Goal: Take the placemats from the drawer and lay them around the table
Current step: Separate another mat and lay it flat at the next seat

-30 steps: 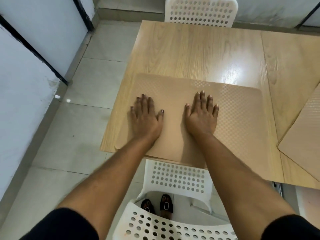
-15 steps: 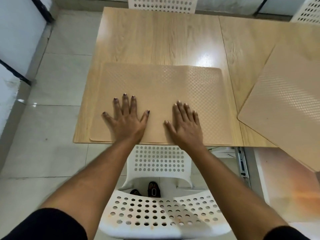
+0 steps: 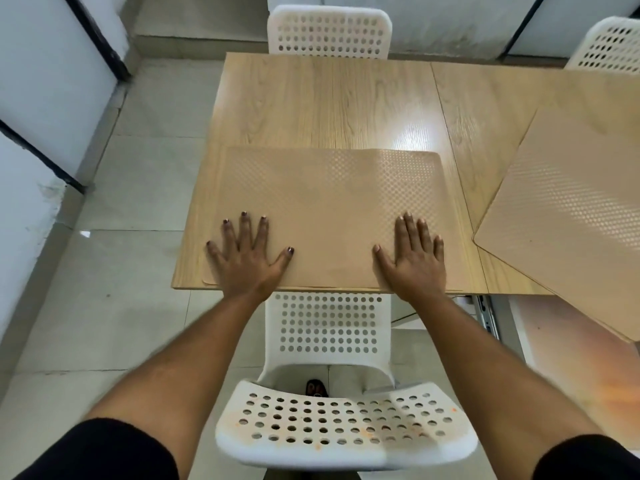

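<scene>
A tan, dot-textured placemat (image 3: 332, 209) lies flat at the near edge of the light wooden table (image 3: 322, 98), squared to that edge. My left hand (image 3: 247, 256) rests palm down on its near left corner, fingers spread. On the near right corner my right hand (image 3: 414, 256) lies flat in the same way. Neither hand grips anything. A second tan placemat (image 3: 568, 216) sits to the right, turned at an angle, with its near corner hanging past the table edge.
A white perforated chair (image 3: 332, 420) stands tucked under the table right below my arms. Another white chair (image 3: 329, 32) faces me across the table, and a third (image 3: 609, 46) is at the far right. Pale floor tiles (image 3: 114, 271) and a wall run along the left.
My hands have slid apart across the mat, from side by side at its middle out to its two near corners. The mat now lies square to the table edge. The view shifted right.
</scene>
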